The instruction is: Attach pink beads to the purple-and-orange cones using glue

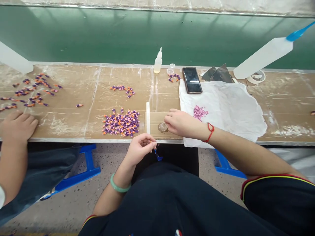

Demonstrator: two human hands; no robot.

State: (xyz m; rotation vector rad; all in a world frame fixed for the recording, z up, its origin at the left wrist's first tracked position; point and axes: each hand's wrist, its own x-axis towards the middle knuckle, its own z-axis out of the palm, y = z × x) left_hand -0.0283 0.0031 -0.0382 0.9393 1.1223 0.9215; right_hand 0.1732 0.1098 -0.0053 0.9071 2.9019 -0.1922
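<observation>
L hand (140, 149): fingers pinched narrow at white strip (148, 118); hold unclear.
Blue-tipped item (157, 154): just below L hand.
R hand (178, 123): loose, open, just beside round dish (163, 127).
Dish loc: on cardboard piece (154, 121).
Nearby: purple-orange pcs (121, 123) on wooden bench (162, 95).

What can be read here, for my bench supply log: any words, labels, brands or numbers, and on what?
No readable text shows.
The small squeeze bottle and the large squeeze bottle with a blue nozzle show no legible label.
The phone shows only a dark screen.
The small mark on the dark top is too small and blurred to read.
</observation>
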